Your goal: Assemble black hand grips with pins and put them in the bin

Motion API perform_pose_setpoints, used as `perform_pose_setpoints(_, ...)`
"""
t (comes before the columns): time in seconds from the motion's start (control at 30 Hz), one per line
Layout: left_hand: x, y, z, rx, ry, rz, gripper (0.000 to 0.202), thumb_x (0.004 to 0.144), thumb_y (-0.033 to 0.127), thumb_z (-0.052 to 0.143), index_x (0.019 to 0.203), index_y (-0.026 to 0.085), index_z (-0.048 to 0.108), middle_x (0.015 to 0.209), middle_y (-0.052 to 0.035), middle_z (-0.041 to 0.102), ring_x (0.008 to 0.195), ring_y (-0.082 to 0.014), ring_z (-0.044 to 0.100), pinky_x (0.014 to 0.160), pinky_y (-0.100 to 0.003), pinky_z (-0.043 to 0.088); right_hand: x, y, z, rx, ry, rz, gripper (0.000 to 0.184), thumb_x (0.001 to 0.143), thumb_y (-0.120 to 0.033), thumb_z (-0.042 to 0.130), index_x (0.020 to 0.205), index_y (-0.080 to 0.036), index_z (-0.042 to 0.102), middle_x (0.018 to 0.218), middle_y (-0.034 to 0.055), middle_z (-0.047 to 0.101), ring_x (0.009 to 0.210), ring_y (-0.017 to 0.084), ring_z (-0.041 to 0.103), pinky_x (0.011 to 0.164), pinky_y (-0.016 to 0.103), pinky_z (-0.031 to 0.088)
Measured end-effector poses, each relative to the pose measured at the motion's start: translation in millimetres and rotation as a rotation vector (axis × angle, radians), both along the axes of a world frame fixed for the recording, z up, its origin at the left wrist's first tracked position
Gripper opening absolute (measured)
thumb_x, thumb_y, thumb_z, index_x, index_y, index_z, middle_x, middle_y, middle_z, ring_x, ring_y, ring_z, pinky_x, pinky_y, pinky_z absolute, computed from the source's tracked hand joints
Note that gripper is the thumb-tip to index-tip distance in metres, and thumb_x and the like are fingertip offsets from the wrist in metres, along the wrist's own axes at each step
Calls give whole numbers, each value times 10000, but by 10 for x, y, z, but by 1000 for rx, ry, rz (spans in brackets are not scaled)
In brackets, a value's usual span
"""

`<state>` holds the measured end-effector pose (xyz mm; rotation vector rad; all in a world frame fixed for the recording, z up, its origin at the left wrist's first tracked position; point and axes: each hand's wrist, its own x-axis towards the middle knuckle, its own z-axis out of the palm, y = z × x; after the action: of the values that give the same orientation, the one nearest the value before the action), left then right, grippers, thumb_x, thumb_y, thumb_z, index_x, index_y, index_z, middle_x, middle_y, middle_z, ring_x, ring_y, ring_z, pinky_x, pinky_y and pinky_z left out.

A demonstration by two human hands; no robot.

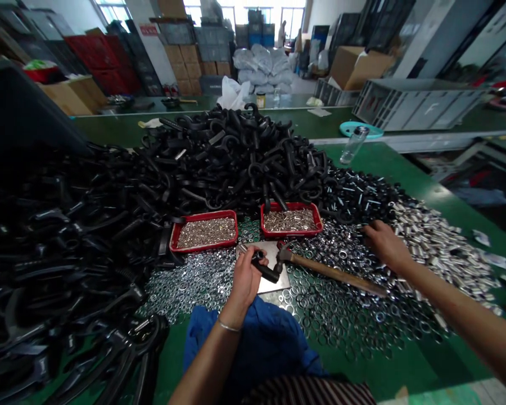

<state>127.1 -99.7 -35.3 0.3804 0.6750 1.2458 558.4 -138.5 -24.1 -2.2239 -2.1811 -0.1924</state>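
My left hand [245, 275] is closed around a black curved plastic handle [268, 272], holding it over a small metal plate [274, 269] at the table's middle. My right hand [383, 243] reaches out to the right and rests on a heap of small silver and black metal parts [430, 242]; its fingers curl down into them and I cannot make out what they hold. A hammer with a wooden shaft [333, 273] lies between my hands, its head by the plate.
A huge pile of black handles [160, 174] fills the left and back. Two red trays of small metal pieces [204, 230] [290, 219] sit behind the plate. Shiny rings [329, 298] cover the green table. A blue cloth [261, 337] lies near me. A clear bottle [353, 144] stands at the back right.
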Motion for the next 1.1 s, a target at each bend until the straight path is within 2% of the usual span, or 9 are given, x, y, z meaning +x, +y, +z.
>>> perform_pose_setpoints(0.1,-86,-56,29,0,61,24,275,816,374,736,881,155,583,821,-32,641,684,-101,573,679,-252,455,97,21,147,-44,45,28,210,876,-281,507,976,-154,641,978,173,623,858,289,608,723,382,485)
perform_pose_setpoints(0.2,-134,-121,90,24,207,33,294,848,431,691,885,161,583,846,-40,653,717,-114,580,679,-248,450,-84,-42,362,1,114,-1,264,908,-373,473,971,-162,620,894,182,654,770,300,635,664,399,487)
perform_pose_setpoints(0.3,-83,-185,178,104,412,-51,308,901,482,610,908,174,595,879,-40,668,740,-127,588,696,-250,457,-743,-170,572,34,426,-4,342,911,-499,523,1106,-233,613,982,134,705,805,280,676,667,383,522)
perform_pose_setpoints(0.43,-6,-241,328,200,585,-105,317,936,508,539,946,197,596,897,-27,676,766,-146,604,736,-267,481,-1867,-224,687,-33,802,189,322,898,-490,614,1088,-232,578,919,72,718,784,231,687,689,354,548)
perform_pose_setpoints(0.57,-113,-276,436,249,701,-131,343,937,528,518,954,195,599,889,-30,663,744,-149,600,697,-257,478,-2433,-138,635,-79,908,370,189,924,-372,614,1047,-230,595,940,49,714,822,206,683,737,342,545)
perform_pose_setpoints(0.67,-220,-305,440,258,753,-156,351,937,525,516,963,187,606,887,-35,656,745,-150,597,697,-256,475,-2577,-111,576,-108,924,415,165,903,-320,645,1027,-218,612,933,49,710,819,206,679,744,347,538)
perform_pose_setpoints(0.9,-206,-321,407,201,706,-142,376,923,547,531,968,184,617,843,-27,628,750,-161,583,705,-264,469,-2752,-175,484,-83,1204,308,165,932,-341,612,1045,-227,577,832,28,709,727,203,700,692,357,576)
perform_pose_setpoints(1.03,-231,-290,498,260,769,-130,347,944,520,513,993,191,614,899,-35,634,820,-171,583,758,-270,459,-2722,-141,464,126,935,582,158,951,-263,588,1104,-224,598,1054,100,697,1022,253,668,898,450,550)
perform_pose_setpoints(1.1,-268,-273,551,295,844,-120,321,950,498,514,985,195,613,922,-37,641,850,-176,581,792,-275,449,-2699,-102,461,172,860,670,200,970,-232,554,1169,-221,573,1096,116,680,1067,249,646,919,460,545)
